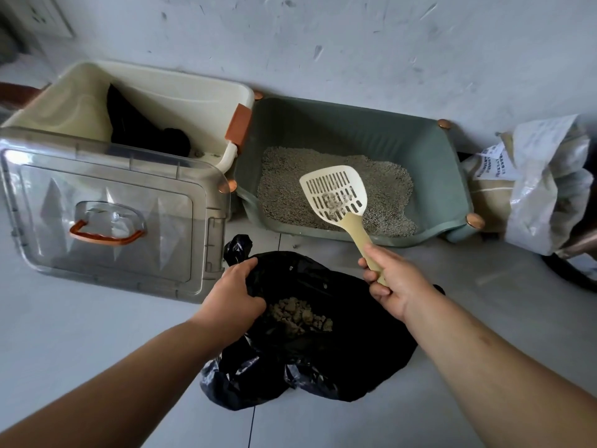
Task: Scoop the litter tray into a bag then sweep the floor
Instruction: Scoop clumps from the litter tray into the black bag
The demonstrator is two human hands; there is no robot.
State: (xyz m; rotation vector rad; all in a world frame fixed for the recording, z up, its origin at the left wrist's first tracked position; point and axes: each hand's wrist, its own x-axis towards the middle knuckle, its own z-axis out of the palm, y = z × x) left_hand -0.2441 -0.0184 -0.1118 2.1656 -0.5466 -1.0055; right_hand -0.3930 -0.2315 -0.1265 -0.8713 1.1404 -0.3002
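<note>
The right hand (392,279) is clenched round the handle of a pale slotted scoop (334,189); the scoop's head hangs above the grey litter in the green litter tray (355,130), which sits on the floor (97,334) against the wall; a small grey clump lies on the slots near the handle. The left hand (232,295) grasps the near-left edge of a black bag (342,357), holding its mouth open on the floor just in front of the tray; a heap of clumps (300,315) already lies inside.

The step in hand looks like carrying this scoopful back to the bag; sweeping is not yet begun. The danger lies in the crossing; the clump is small and sits on open slots, so a tilt or a jolt could break it and drop bits onto the floor between tray and bag. The bag is limp; if the left hand slackens, the mouth could fold shut and the load land on the plastic outside. Loose grains clinging to the scoop may scatter too.
</note>
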